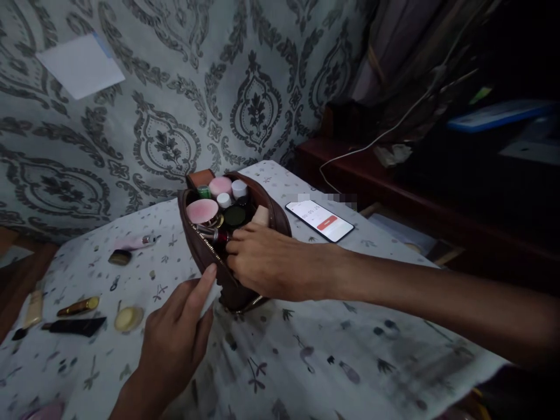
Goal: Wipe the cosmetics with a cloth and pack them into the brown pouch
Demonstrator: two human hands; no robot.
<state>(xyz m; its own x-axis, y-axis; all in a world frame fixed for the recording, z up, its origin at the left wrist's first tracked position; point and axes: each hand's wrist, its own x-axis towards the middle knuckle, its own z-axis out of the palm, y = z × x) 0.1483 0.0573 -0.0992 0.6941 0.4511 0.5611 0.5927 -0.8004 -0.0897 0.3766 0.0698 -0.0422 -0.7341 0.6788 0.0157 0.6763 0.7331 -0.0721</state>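
A brown zip pouch [203, 254] stands unzipped on the cloth, full of cosmetics. Inside are a pink round compact [202, 211], a second pink lid [220, 186], small white-capped jars [239, 188], a dark round container [236, 216] and a beige item [261, 216]. My right hand [275, 259] reaches over the near rim with its fingers curled down into the pouch, beside a dark red item [222, 236]. What the fingertips hold is hidden. My left hand [179, 326] is open, its index finger stretched to the pouch's zipped edge.
A phone [321, 221] showing a timer lies right of the pouch. On the left of the patterned cloth lie a pink tube [135, 242], a dark oval item [119, 256], a gold tube [79, 306], a black tube [74, 326], a cream jar [128, 319] and a beige bottle [34, 309].
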